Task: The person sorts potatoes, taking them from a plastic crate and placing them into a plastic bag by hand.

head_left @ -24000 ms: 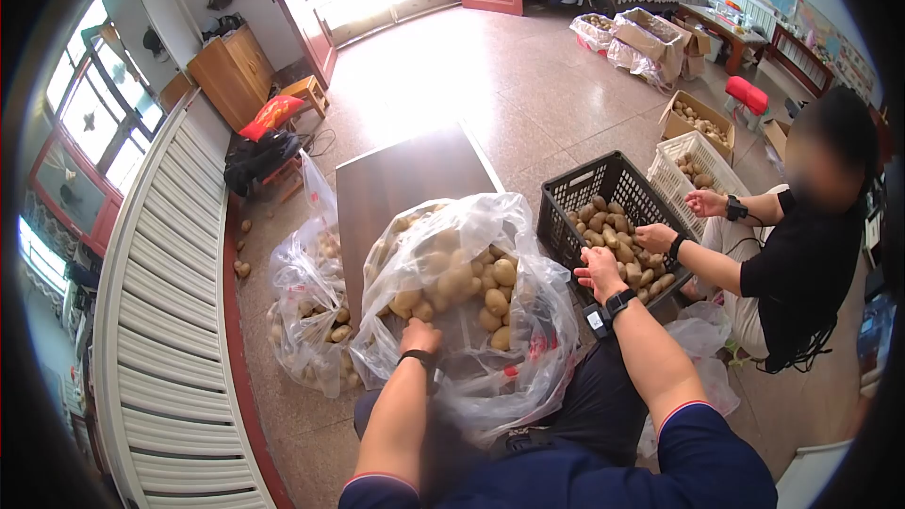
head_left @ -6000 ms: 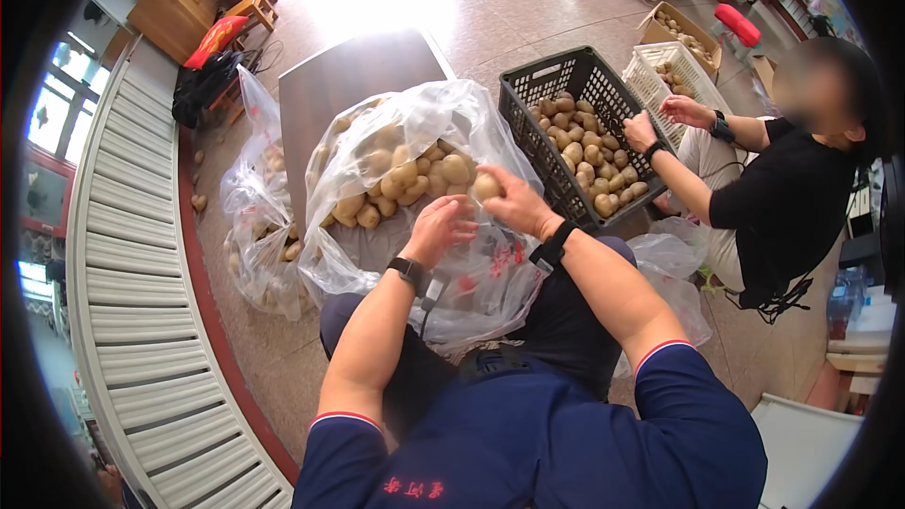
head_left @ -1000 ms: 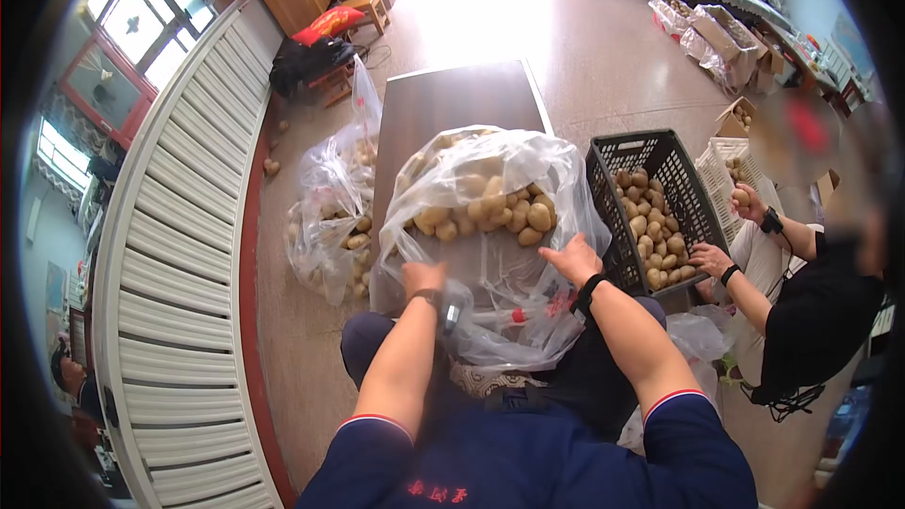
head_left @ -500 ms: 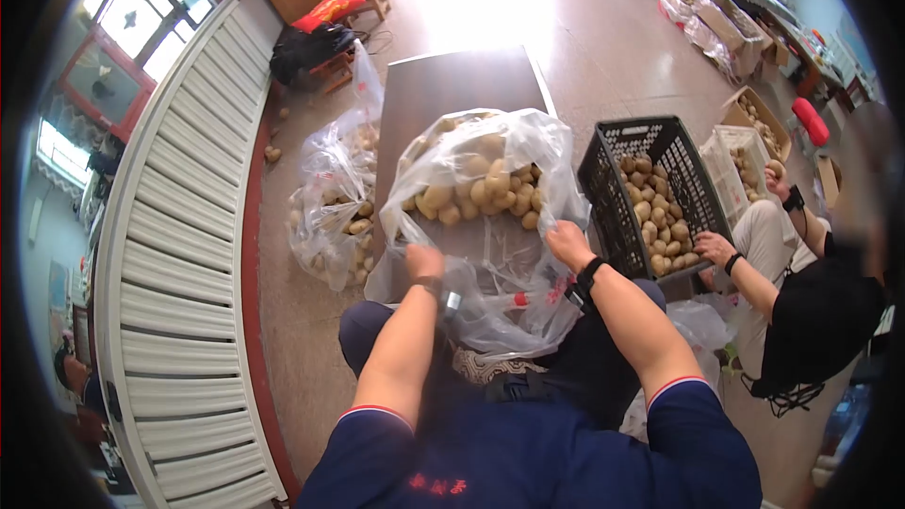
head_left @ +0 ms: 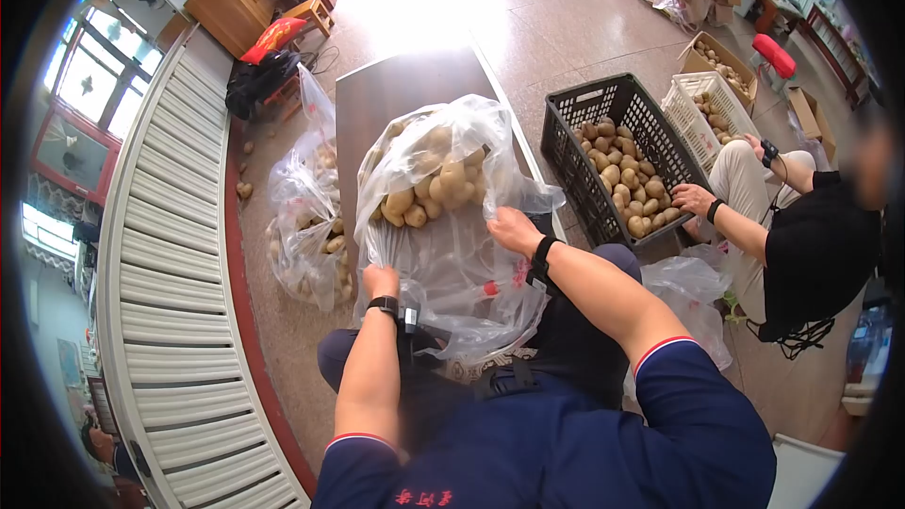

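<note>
A large clear plastic bag (head_left: 443,259) lies on a low dark-topped table (head_left: 391,85), its mouth towards me. Inside its far part is a pile of potatoes (head_left: 438,190). My left hand (head_left: 380,281) is closed on the bag's near left edge. On the opposite side, my right hand (head_left: 515,229) pinches the right edge, so the plastic stretches between them. Both wrists wear black bands. Red print shows on the slack film near my lap.
Right of the table stands a black crate (head_left: 575,146) of potatoes, a co-worker's hand (head_left: 693,200) at its rim. Beyond are a white crate (head_left: 674,113) and a cardboard box (head_left: 702,57) with potatoes. Another potato bag (head_left: 306,188) lies left, near a white radiator (head_left: 179,254).
My left hand has pulled the bag edge down and towards me. The potatoes sit bunched further left in the bag. The co-worker's far hand has dropped towards the white crate. The view has shifted.
</note>
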The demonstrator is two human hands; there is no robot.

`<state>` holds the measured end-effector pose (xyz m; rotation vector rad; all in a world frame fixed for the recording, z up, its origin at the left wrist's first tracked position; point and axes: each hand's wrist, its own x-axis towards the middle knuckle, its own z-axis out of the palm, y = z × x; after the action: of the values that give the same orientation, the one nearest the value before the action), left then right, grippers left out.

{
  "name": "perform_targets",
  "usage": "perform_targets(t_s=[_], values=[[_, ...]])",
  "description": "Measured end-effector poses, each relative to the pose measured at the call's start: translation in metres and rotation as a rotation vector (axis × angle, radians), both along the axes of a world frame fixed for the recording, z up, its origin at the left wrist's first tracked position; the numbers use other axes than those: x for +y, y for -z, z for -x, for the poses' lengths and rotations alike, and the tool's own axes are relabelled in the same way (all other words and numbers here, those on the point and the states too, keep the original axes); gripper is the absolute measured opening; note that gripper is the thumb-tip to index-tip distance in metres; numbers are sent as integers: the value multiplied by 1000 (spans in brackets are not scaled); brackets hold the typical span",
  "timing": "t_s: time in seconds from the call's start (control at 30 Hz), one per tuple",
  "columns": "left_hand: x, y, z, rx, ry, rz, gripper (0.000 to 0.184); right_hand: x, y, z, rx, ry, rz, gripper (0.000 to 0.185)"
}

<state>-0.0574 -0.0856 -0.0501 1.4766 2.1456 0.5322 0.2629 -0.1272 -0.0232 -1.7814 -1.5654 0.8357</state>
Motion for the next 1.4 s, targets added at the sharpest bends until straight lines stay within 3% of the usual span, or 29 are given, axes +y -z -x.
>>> perform_targets(t_s=[0.17, 0.27, 0.47, 0.6, 0.63, 0.7, 0.83, 0.9, 0.97, 1.1, 1.17, 1.23, 1.3, 1.4], values=[[-14, -3, 8, 113, 25, -19, 26, 9, 13, 4, -82, -141, -139, 33], [-25, -15, 10, 122, 14, 12, 26, 3, -6, 9, -14, -145, -60, 29], [-34, -23, 21, 116, -49, 128, 26, 2, 18, 13, 46, -220, -190, 27], [-44, -35, 29, 139, -113, 207, 27, -2, 18, 7, -17, -480, -13, 30], [-44, -38, 28, 155, -140, 202, 28, -5, 25, 10, 79, -445, -141, 23], [-47, -55, 19, 166, -163, 229, 28, -3, 28, 8, 29, -489, -267, 24], [-41, -56, 10, 170, -180, 244, 32, -7, -28, 2, 47, -266, 9, 32], [-39, -62, 0, 182, -239, 156, 38, -2, -20, -10, 30, -190, 31, 36], [-30, -61, -5, 183, -231, 105, 42, 0, -17, -20, 55, 77, 95, 38], [-16, -74, -30, 285, -240, -143, 45, 9, -6, -41, 16, 243, 202, 39], [-2, -71, -37, 258, -16, -557, 39, 11, -16, -47, 24, 270, 256, 39], [15, -74, -41, 17, 318, -410, 31, 14, -8, -56, -101, 384, 164, 38], [33, -62, -46, -145, 514, -297, 27, 22, 8, -72, -55, 405, 133, 36], [59, -57, -50, -354, 575, -111, 37, 20, 7, -81, -30, 485, 131, 36]])
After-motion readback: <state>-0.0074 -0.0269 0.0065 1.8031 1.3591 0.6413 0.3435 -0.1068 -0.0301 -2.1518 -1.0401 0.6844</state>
